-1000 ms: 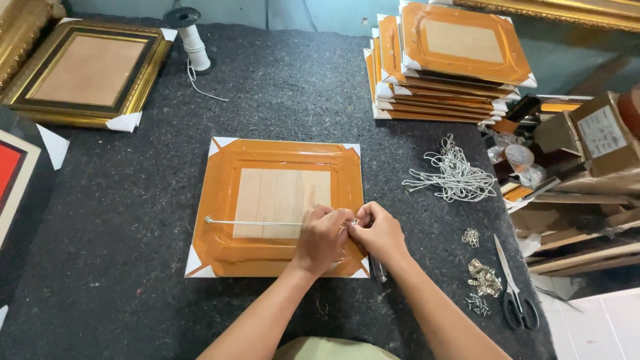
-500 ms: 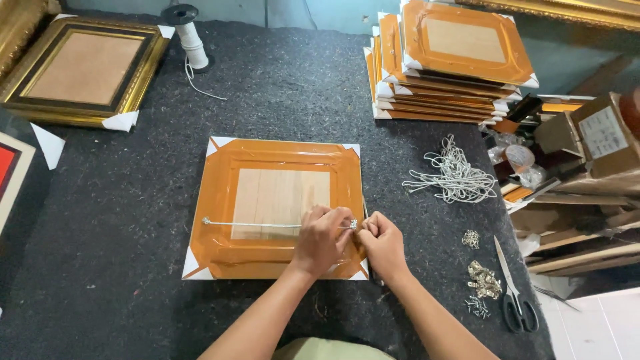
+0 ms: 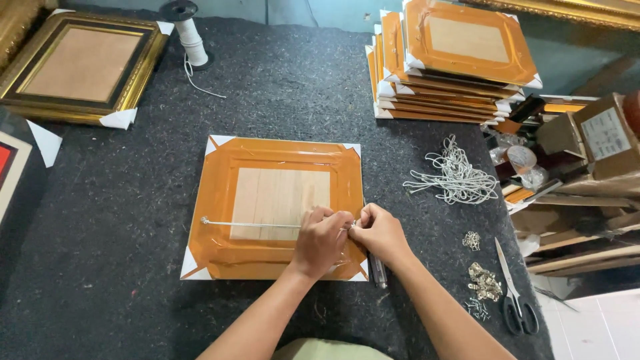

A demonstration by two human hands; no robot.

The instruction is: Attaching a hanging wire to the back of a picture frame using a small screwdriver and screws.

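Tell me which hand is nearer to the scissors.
Right. The right hand is at the frame's right edge, on the side facing the scissors; the left hand sits further in over the frame.

We see a stack of orange-taped frames at the tabletop's far right, a gold frame far left, a spool of white cord, loose cord pieces, scissors and small metal hangers.
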